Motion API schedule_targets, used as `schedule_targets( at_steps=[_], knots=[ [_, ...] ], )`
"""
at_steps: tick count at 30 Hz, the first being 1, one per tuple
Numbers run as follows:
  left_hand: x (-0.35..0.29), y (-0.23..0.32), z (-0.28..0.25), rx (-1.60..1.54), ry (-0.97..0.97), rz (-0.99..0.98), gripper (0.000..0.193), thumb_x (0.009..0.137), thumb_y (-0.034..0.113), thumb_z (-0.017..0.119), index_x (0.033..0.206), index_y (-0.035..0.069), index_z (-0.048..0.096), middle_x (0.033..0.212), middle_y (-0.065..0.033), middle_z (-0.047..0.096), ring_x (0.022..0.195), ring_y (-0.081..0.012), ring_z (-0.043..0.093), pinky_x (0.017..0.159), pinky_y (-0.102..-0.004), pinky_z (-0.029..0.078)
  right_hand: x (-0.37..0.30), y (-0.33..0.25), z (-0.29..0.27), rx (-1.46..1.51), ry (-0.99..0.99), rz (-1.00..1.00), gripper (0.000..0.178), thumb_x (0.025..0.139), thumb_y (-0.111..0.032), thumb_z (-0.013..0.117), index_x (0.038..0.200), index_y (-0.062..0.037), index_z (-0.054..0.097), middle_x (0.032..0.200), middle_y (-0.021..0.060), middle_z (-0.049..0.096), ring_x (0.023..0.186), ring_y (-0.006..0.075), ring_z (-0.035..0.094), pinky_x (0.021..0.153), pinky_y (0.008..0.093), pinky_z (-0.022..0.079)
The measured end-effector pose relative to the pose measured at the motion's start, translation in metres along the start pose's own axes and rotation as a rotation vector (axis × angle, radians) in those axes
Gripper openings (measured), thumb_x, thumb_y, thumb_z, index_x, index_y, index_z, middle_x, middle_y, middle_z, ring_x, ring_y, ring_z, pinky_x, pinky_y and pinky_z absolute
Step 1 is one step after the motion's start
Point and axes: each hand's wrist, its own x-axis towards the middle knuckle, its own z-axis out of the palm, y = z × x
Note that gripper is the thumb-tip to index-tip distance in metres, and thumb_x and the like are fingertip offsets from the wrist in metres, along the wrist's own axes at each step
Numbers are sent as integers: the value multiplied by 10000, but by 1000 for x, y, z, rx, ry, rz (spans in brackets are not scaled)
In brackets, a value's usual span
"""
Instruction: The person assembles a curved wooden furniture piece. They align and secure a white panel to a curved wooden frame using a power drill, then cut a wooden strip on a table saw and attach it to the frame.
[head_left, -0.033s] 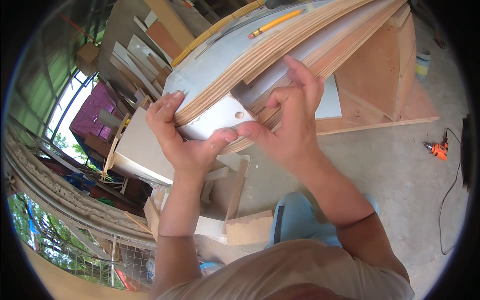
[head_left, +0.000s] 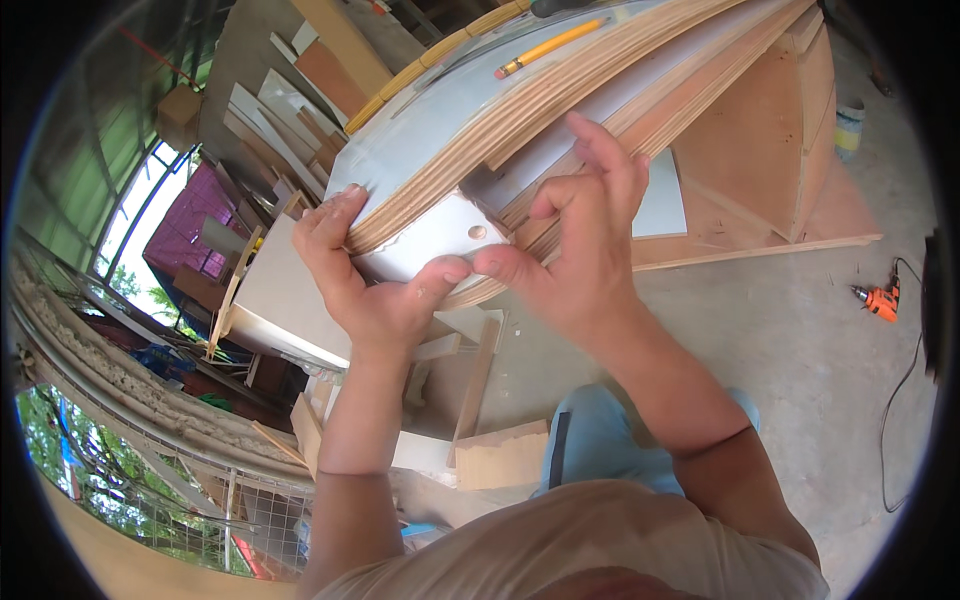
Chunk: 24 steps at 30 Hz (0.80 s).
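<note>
A short white-faced piece (head_left: 430,235) with a round hole near one corner sits at the near end of a gap between layered plywood edges. My left hand (head_left: 370,275) is closed around its left end, fingers bent over the rim of the white-topped panel (head_left: 400,150) and thumb pressed on the piece's near edge. At the hole end, my right hand (head_left: 590,225) grips the piece, its thumb on the corner and its index finger bent toward the plywood. The other right fingers are raised over the gap. The piece's underside is hidden.
A yellow pencil (head_left: 550,48) lies on the panel top. An orange corded drill (head_left: 881,300) rests on the concrete floor at right. A tin (head_left: 848,130) stands beyond the plywood structure (head_left: 740,150). Offcuts (head_left: 500,455) lie below my hands, and more boards (head_left: 285,110) lean at far left.
</note>
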Motion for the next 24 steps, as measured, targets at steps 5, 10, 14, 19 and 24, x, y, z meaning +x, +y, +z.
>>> schedule_targets(
  at_steps=[5, 10, 14, 19, 24],
  knots=[
    [1, 1, -5, -10, 3, -27, 902, 578, 503, 920, 1203, 43, 461, 1121, -95, 462, 1074, -239, 496, 966, -381, 410, -2, -2, 4, -13, -7, -9, 603, 856, -679, 547, 895, -78, 539, 1330, 249, 442, 1252, 351, 398, 1085, 600, 43],
    [0, 2, -3, -33, 1, -75, 853, 589, 407, 929, 1199, 47, 454, 1125, -88, 448, 1076, -225, 487, 971, -365, 405, -24, 18, 8, 133, 180, -87, 622, 864, -690, 537, 1007, -84, 534, 1387, 236, 391, 1281, 374, 375, 1105, 575, 177],
    [-1, 1, -6, 29, -3, -53, 853, 583, 406, 927, 1187, 34, 454, 1113, -88, 438, 1066, -224, 484, 960, -362, 408, -96, 36, -13, 137, 120, -90, 616, 885, -657, 554, 1094, -80, 513, 1426, 236, 342, 1298, 400, 349, 1085, 559, 285],
    [4, -2, -2, 56, 10, -5, 870, 567, 428, 931, 1178, 24, 461, 1101, -100, 442, 1044, -227, 484, 930, -360, 415, -201, 79, -45, 23, -149, 143, 488, 889, -455, 661, 1137, -58, 519, 1441, 262, 331, 1294, 419, 345, 1059, 549, 299],
    [-2, -3, 0, 36, 28, -39, 892, 554, 446, 934, 1184, 21, 467, 1106, -110, 454, 1044, -237, 488, 929, -368, 416, -262, 95, -75, -206, -462, 347, 491, 765, -235, 740, 1161, -34, 531, 1434, 287, 335, 1291, 451, 348, 1047, 556, 293]
  ],
)
